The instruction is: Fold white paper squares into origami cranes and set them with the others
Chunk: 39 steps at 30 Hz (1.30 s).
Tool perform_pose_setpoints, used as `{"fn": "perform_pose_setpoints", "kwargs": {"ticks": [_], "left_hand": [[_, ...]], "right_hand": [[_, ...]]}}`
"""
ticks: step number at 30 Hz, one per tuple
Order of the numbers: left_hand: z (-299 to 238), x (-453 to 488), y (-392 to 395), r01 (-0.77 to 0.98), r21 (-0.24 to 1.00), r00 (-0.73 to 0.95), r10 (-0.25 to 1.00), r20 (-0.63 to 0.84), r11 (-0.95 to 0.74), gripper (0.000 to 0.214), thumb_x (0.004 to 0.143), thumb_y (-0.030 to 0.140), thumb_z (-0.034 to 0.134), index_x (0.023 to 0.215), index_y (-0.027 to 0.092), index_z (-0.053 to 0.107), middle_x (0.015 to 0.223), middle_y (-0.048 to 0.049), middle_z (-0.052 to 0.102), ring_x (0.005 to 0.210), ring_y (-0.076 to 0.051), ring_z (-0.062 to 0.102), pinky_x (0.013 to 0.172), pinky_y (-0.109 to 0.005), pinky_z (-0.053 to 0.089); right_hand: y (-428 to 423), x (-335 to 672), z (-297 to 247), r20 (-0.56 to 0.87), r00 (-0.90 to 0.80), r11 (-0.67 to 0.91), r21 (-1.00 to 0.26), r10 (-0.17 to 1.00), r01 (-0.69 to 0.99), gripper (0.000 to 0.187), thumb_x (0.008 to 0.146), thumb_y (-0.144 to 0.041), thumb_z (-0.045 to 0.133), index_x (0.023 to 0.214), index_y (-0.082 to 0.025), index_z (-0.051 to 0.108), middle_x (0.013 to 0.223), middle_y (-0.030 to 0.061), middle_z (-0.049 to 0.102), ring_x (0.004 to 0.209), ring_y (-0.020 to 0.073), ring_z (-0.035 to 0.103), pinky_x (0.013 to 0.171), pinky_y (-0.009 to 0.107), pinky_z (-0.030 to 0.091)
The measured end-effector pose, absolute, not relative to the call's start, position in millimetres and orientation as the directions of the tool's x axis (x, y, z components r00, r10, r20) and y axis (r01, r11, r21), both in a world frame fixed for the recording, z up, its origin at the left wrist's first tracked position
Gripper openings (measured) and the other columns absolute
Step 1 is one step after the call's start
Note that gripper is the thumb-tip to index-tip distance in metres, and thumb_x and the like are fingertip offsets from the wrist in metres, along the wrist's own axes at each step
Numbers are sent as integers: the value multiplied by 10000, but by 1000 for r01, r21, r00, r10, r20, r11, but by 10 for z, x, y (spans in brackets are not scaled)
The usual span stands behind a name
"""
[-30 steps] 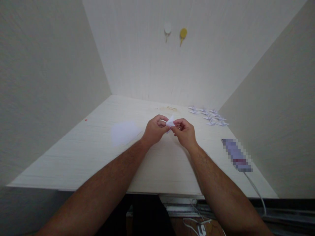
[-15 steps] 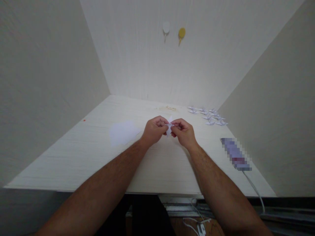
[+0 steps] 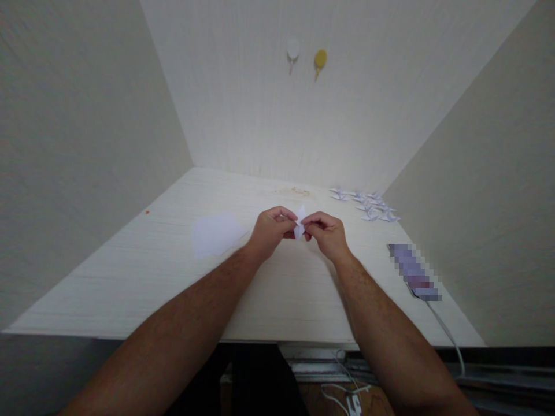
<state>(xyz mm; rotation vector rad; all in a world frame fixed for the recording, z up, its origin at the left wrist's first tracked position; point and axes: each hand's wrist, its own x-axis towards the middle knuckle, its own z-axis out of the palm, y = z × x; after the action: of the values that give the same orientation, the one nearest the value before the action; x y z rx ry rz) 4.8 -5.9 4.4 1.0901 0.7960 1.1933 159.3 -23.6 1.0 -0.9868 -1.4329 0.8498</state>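
Above the middle of a pale wooden table [image 3: 143,271], my left hand [image 3: 271,231] and my right hand [image 3: 327,233] pinch a small folded white paper piece [image 3: 299,223] between their fingertips. Both hands are closed on it, thumbs and forefingers meeting at its sides. A narrow pointed flap of the paper stands up between the hands. A flat white paper sheet [image 3: 215,233] lies on the table just left of my left hand.
Several small folded paper figures [image 3: 368,205] sit in a cluster at the back right. A blurred-out device [image 3: 414,271] with a white cable lies at the right edge. Two round hooks [image 3: 307,55], white and yellow, hang on the back wall. Walls close in on three sides.
The paper's wide triangular flap seen a second ago now shows as a narrow upright point. Both hands stayed close together, fingers shifting on the paper.
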Motion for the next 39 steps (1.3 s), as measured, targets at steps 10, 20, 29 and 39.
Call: {"fn": "perform_pose_setpoints", "kwargs": {"ticks": [10,20,29,39], "left_hand": [[41,21,-25,-286,958,179,981,67,-13,322,615,213,738,888,157,576,630,7,656,568,-136,621,590,-295,537],[-18,19,36,-128,962,117,959,258,-243,219,650,228,716,839,155,632,615,18,645,544,-109,584,561,-239,481],[2,19,19,-110,978,114,975,188,-176,241,623,194,722,833,152,610,574,19,635,521,-121,586,532,-237,467],[18,29,-8,-100,980,175,967,185,-169,263,609,179,718,830,160,578,581,21,639,512,-120,585,527,-237,452]], "right_hand": [[-221,1570,-10,398,27,394,-914,917,95,118,683,-215,667,799,-198,686,646,-16,637,508,106,568,478,243,476],[-219,1552,4,199,107,192,-978,974,78,167,709,-323,684,694,-159,658,523,-9,611,426,106,531,435,238,457],[-235,1537,16,263,118,226,-939,958,258,183,719,-329,653,651,-164,610,477,-21,581,405,93,502,396,199,365],[-243,1516,-8,238,74,208,-936,968,285,216,691,-357,665,617,-184,559,461,-38,533,390,88,448,371,204,313]]}}
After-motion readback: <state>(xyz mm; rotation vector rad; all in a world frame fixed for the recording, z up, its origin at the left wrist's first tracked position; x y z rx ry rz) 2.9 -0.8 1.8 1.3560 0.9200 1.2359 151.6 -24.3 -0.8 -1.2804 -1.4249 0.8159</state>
